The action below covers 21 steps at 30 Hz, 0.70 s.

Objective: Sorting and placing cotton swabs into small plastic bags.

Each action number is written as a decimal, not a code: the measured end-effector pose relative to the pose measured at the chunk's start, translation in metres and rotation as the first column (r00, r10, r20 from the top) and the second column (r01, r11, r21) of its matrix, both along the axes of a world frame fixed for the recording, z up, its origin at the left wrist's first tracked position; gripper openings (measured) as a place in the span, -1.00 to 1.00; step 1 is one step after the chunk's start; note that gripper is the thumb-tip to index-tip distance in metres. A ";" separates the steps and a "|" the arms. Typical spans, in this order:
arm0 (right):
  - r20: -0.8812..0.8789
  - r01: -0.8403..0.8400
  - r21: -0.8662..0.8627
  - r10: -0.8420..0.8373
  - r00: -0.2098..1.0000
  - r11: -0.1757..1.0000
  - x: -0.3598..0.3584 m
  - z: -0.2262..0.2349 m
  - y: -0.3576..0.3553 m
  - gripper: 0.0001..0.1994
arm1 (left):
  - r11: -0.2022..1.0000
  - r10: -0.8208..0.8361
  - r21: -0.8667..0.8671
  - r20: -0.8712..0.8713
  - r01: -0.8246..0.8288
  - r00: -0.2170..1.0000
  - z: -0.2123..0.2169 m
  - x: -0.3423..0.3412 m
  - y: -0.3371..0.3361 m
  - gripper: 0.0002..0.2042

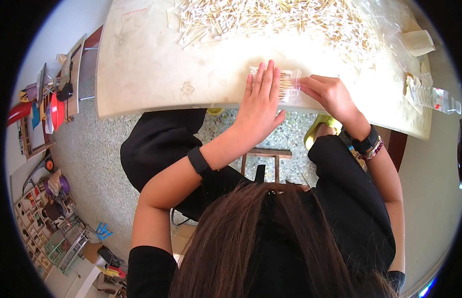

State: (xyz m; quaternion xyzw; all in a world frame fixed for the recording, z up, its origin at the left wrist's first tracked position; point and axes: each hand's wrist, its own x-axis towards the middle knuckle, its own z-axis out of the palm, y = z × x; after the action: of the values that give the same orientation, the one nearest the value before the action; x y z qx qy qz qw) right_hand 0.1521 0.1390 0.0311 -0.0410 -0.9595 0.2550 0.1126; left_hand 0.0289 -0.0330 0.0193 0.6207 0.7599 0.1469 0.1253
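Here, bag (286,85): clear, swab-filled, flat near the surface's (156,64) front edge, apart from loose swabs (270,20).
Left hand (259,107): laid over it, fingers slightly spread.
Right hand (333,95): fingers pinching its right end.
Bag's end: closing it seems the step; next calls for steady pressure.

Swab packet (289,85), left hand (261,105) atop, right hand (332,94) seemingly pinching

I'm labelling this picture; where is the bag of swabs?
In the head view, the bag lies near the front edge of the table, right of centre, the left hand over it and the right hand at its right end.
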 end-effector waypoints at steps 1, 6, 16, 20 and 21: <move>0.001 0.001 0.001 -0.001 1.000 1.000 0.000 0.000 0.001 -0.87 | 1.000 -0.001 0.001 0.001 0.001 1.000 0.000 0.000 0.000 -0.13; -0.014 -0.108 0.112 0.110 0.994 0.988 -0.002 0.006 0.002 -0.86 | 1.000 -0.001 0.009 -0.008 0.001 1.000 -0.002 0.001 0.000 -0.14; 0.200 0.135 -0.186 -0.097 0.975 0.973 -0.009 0.005 -0.005 -0.87 | 1.000 0.009 -0.003 -0.002 -0.009 1.000 -0.002 0.001 0.002 -0.14; 0.464 0.413 -0.562 -0.140 0.875 0.717 -0.014 0.004 -0.003 -0.84 | 1.000 0.008 0.010 -0.019 -0.008 1.000 -0.003 0.001 0.002 -0.14; 0.479 0.454 -0.592 -0.162 0.863 0.666 -0.014 0.003 -0.003 -0.84 | 1.000 0.006 0.005 -0.025 -0.006 1.000 -0.002 0.002 0.002 -0.14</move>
State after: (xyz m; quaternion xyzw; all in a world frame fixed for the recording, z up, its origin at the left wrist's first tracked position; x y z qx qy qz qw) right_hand 0.1382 0.1365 0.0341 -0.2944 -0.7756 0.5552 -0.0599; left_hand 0.0305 -0.0307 0.0169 0.6207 0.7628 0.1414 0.1135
